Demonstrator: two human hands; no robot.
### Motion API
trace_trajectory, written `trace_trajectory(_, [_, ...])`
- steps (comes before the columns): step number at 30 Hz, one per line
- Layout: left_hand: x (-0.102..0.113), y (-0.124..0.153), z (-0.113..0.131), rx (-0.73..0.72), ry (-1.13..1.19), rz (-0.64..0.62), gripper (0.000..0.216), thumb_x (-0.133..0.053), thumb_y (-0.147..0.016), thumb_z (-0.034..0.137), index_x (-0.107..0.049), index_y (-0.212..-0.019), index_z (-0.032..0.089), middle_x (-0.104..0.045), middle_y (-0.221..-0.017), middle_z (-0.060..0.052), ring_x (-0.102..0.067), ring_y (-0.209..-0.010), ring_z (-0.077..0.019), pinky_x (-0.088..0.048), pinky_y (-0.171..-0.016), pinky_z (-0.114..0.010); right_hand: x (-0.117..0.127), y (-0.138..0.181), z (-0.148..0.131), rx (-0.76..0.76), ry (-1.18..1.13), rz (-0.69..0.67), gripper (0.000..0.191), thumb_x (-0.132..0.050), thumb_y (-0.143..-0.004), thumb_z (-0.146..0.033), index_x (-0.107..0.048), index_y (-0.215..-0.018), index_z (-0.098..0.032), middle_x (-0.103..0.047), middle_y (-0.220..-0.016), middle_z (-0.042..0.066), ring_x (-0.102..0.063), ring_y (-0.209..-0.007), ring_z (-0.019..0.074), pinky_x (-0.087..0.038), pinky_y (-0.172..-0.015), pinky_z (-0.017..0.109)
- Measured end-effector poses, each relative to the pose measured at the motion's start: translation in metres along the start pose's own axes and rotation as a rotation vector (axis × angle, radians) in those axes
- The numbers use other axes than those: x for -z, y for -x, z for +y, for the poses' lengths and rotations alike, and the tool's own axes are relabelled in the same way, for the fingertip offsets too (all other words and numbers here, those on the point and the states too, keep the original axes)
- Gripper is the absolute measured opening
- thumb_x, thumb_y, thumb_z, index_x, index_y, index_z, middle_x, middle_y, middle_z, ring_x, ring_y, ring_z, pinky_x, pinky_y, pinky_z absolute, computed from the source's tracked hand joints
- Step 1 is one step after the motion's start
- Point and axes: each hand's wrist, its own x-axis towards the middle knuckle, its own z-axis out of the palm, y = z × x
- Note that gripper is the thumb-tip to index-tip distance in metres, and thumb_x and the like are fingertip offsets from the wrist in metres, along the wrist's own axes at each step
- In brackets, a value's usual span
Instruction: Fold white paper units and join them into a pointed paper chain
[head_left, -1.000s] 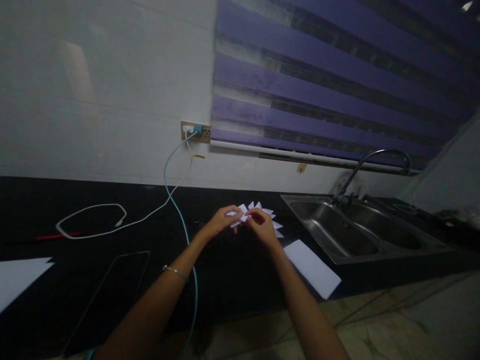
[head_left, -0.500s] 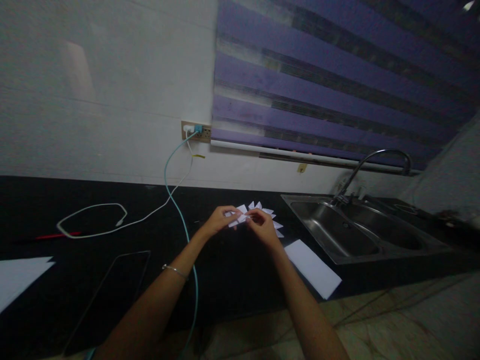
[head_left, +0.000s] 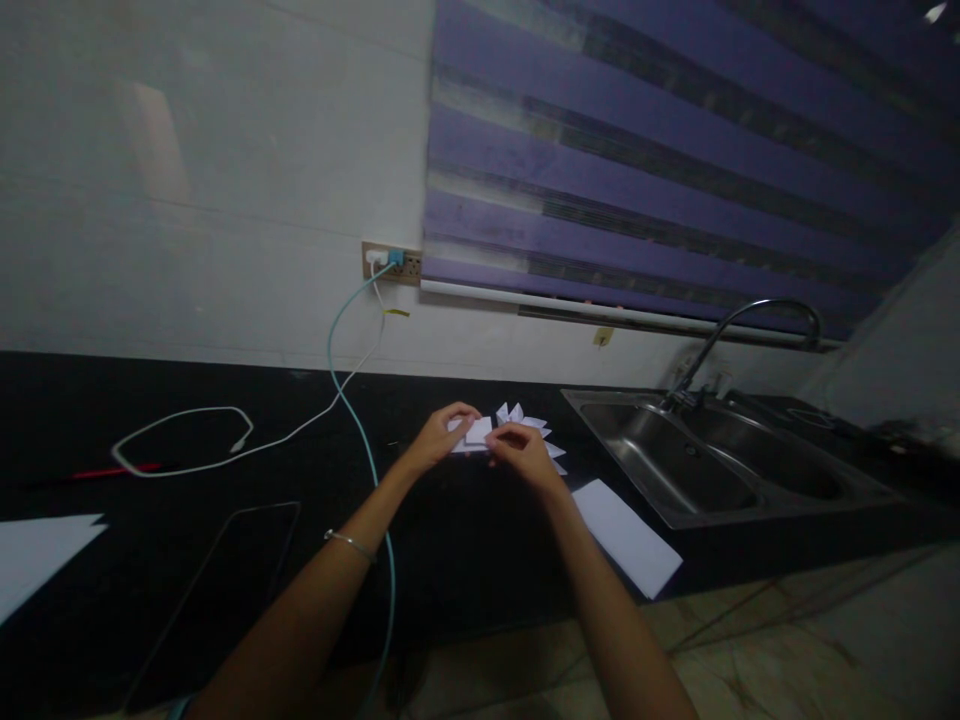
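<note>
Folded paper (head_left: pixel 478 431) is pinched between the left hand (head_left: pixel 437 441) and right hand (head_left: pixel 528 456); its edges should be aligned before creasing.

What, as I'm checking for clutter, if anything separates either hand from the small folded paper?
Nothing visible: left hand and right hand hold the small folded paper; pointed paper pieces lie beyond the right hand.

A kitchen: a steel double-bowl sink (head_left: pixel 675 462) is set into a black countertop (head_left: pixel 465 560), with a curved faucet (head_left: pixel 702 352) at the sink's back edge and a tiled wall (head_left: pixel 225 270) behind it.
</note>
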Motion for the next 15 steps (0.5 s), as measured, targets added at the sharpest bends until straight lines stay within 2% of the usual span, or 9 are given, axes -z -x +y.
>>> trace_trajectory(7, [0.0001,0.0020,0.0058,0.101,0.046,-0.001,0.031,-0.059,-0.081,0.040,-0.060,-0.099,0.016,-0.063,-0.082,-0.004,-0.058,-0.065,-0.0136,-0.044,-0.055,-0.022,0.0005,-0.0008,0.0024,-0.056,-0.021,0.008,0.021,-0.077,-0.062,-0.031,-0.069,-0.075,-0.017,-0.067,-0.070,0.002,-0.062,-0.057,0.0150,-0.052,-0.054,0.028])
trace_trajectory(11, [0.0001,0.0039,0.0096,0.145,0.072,-0.011,0.034,-0.057,-0.081,0.043,-0.058,-0.102,0.016,-0.062,-0.082,-0.003,-0.057,-0.062,-0.0123,-0.042,-0.052,-0.021,0.0010,-0.0024,0.0042,-0.044,0.008,0.020,0.020,-0.077,-0.062,-0.029,-0.069,-0.074,-0.017,-0.067,-0.069,0.003,-0.063,-0.056,0.0149,-0.051,-0.055,0.027])
trace_trajectory(15, [-0.0005,0.0046,0.0085,0.139,0.043,-0.042,0.037,-0.064,-0.076,0.041,-0.057,-0.102,0.016,-0.063,-0.084,-0.004,-0.057,-0.063,-0.0128,-0.043,-0.054,-0.022,0.0024,-0.0032,0.0071,-0.047,0.043,0.011,0.019,-0.076,-0.063,-0.028,-0.067,-0.075,-0.016,-0.067,-0.069,0.003,-0.063,-0.057,0.0150,-0.050,-0.056,0.027])
